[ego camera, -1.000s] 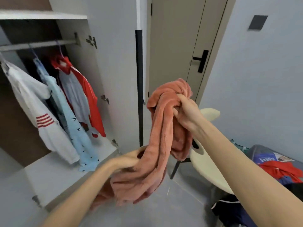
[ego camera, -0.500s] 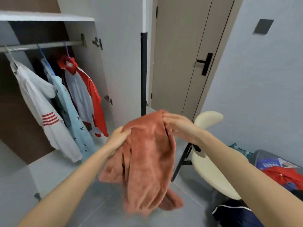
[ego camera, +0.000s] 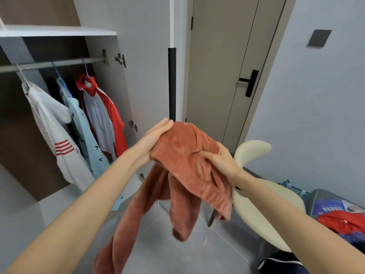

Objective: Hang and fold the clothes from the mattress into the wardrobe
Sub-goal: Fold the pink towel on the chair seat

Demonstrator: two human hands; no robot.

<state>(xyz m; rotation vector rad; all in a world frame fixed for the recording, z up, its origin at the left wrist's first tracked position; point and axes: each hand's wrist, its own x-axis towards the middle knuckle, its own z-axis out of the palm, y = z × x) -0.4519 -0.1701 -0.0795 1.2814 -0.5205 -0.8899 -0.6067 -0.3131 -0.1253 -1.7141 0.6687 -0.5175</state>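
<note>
— Where is the rust-coloured garment [ego camera: 183,153]?

— In the air, stretched between both hands. Its top lies bunched across them, and two long parts hang down below, one trailing under the left forearm.

— How does the left hand [ego camera: 156,139] hold it?

— The fingers are straight and together, laid flat against the garment's left edge. I cannot tell whether the thumb is tucked under the cloth.

— And the right hand [ego camera: 222,162]?

— It pinches a fold, the thumb on top and the fingers curled underneath.

— What lies to the left of the hands?

— The open wardrobe [ego camera: 59,30]. On its rail [ego camera: 49,64] hang a white top [ego camera: 57,135] with red stripes, a pale blue shirt [ego camera: 87,135] and a red and grey jacket [ego camera: 104,119], side by side.

— And to the right?

— A cream chair [ego camera: 256,194] just behind the right hand, and beyond the right forearm a pile of clothes [ego camera: 343,222], red on top. A closed door [ego camera: 217,76] stands ahead, past both hands.
</note>
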